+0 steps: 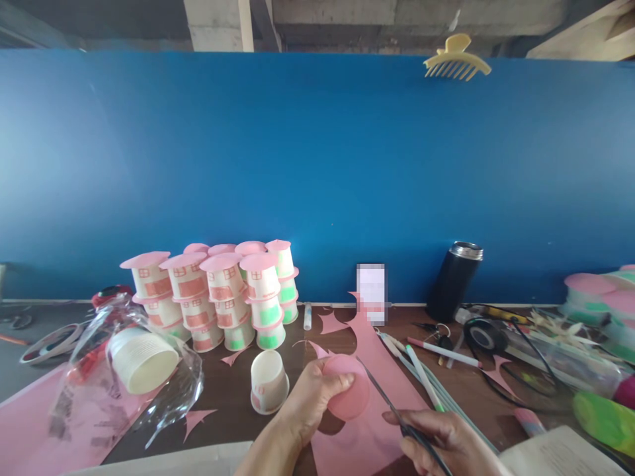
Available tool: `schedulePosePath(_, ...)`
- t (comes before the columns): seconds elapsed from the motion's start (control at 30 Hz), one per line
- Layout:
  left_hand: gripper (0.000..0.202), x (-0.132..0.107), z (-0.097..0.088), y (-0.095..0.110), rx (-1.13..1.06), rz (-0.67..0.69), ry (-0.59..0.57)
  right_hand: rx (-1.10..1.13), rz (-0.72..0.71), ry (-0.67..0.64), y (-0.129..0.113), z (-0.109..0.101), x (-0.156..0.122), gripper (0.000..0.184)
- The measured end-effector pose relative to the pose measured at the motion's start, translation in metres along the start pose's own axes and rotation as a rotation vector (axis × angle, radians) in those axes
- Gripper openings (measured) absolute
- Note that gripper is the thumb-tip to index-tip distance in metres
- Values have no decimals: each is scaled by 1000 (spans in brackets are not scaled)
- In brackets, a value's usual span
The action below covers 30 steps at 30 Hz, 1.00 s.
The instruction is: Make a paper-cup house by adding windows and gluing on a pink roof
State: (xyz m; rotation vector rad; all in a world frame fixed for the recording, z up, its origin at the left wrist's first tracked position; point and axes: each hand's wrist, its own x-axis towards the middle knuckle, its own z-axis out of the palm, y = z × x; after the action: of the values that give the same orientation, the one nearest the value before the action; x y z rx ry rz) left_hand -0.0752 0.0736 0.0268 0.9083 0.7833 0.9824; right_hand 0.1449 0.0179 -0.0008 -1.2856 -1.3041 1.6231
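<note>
My left hand (325, 390) pinches a round pink paper disc (354, 396) between thumb and fingers. My right hand (441, 439) is closed around the dark handles of a pair of scissors (380, 390). Their thin blades point up and left, close by the disc's right edge; whether they touch it I cannot tell. Under both hands lies a pink paper sheet (389, 373) with rounded cut-outs along its edge. Left of my left hand, a paper cup (269, 383) with a pink drawing stands upside down on the brown table.
Stacked decorated cups (225, 291) with pink discs stand behind on the left. A plastic bag of cups (143, 357) lies nearer. Pink scraps (332, 322), a green marker (424, 377) and keys (441, 334) lie around. A black bottle (454, 281) stands by the blue partition (322, 165).
</note>
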Motion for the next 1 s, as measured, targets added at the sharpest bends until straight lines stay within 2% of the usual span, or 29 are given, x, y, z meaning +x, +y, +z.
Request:
schedulePosePath(0.27,32,2,-2,-2,-4,-13,2,106,7,-8,2,-1,-1,44)
schedulePosePath(0.67,31,3,-7,-3,26,15,-23,-5,-16,-13,8,-4,2,45)
schedulePosePath(1.0,31,2,-6,-3,-3,24,-25,95,-31,-25,5,-2,0,44)
